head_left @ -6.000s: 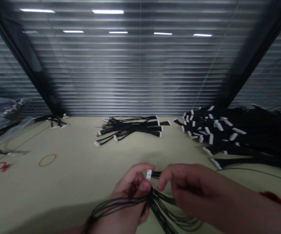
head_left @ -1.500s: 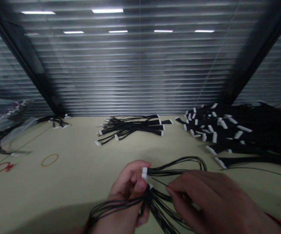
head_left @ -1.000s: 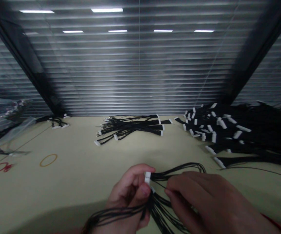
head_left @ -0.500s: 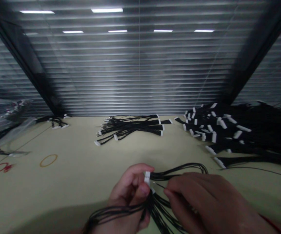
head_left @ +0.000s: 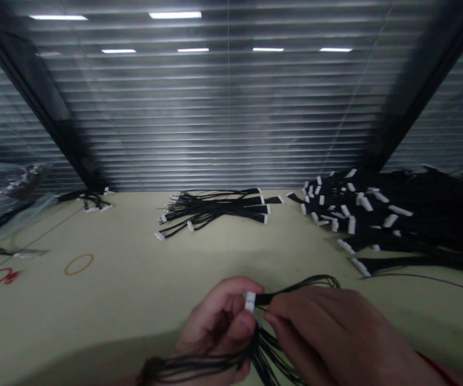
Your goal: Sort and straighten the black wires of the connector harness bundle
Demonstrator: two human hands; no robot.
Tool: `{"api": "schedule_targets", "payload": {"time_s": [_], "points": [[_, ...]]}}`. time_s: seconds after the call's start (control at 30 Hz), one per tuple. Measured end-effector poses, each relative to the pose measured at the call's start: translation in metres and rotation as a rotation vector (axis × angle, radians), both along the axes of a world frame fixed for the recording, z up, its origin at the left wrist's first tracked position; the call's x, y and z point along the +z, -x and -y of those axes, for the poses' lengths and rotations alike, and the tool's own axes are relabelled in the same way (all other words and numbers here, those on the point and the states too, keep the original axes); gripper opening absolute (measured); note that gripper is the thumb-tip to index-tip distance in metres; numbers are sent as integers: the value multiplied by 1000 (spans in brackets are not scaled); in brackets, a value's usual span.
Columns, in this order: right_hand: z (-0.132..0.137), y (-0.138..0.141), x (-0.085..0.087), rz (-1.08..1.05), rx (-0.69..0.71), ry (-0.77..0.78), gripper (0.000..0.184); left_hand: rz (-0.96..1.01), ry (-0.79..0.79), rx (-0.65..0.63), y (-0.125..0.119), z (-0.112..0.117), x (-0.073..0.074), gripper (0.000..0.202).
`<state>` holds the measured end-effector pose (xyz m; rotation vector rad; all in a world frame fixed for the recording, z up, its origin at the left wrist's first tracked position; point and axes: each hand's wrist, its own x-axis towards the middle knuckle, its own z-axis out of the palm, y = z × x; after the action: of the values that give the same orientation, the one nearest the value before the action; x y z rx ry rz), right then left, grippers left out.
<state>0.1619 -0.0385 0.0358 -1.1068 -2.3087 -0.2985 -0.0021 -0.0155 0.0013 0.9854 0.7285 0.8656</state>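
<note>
Because thumb and forefinger hide its ends, a white connector (head_left: 249, 302) shows only in part, clamped in the grip of the left hand (head_left: 215, 327) over the desk (head_left: 127, 300). The grip of the right hand (head_left: 328, 332) is pinched together on a thin black wire (head_left: 261, 309); whether its blurred tip sits in the connector or just beside it I cannot tell. Black wires (head_left: 261, 367) fan out below, cut off by the lower edge. Beyond lie a cable bundle (head_left: 219, 205) and, to the right, a dark heap (head_left: 428, 214) whose separate strands merge.
</note>
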Motion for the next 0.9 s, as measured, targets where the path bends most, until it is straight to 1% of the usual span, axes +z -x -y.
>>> {"api": "schedule_targets", "payload": {"time_s": [0.17, 0.23, 0.33, 0.4, 0.47, 0.57, 0.63, 0.7, 0.8, 0.9], "points": [[-5, 0, -5, -8, -2, 40, 31, -6, -9, 15, -4, -2, -6, 32], [-9, -2, -1, -10, -27, 62, 26, -38, -10, 66, -6, -3, -7, 35], [-12, -7, 9, 3, -93, -1, 19, -142, 32, 178, -9, -6, -6, 37], [-11, -8, 13, -12, -78, -18, 19, -194, 61, 226, -9, -7, -4, 38], [-8, -6, 9, -62, -5, 67, 17, -202, 63, 236, -9, -8, -3, 38], [-1, 0, -6, -109, 47, 250, 13, -186, 44, 219, -7, -7, -3, 39], [1, 4, -15, -112, 1, 321, 13, -182, 31, 213, -7, -6, -3, 40], [2, 7, -20, -132, -52, 371, 13, -184, 28, 219, -8, -5, -3, 41], [2, 9, -17, -152, -110, 452, 14, -185, 40, 245, -10, -3, -2, 41], [1, 9, -8, -169, -148, 550, 16, -179, 32, 259, -12, -2, -1, 43]]}}
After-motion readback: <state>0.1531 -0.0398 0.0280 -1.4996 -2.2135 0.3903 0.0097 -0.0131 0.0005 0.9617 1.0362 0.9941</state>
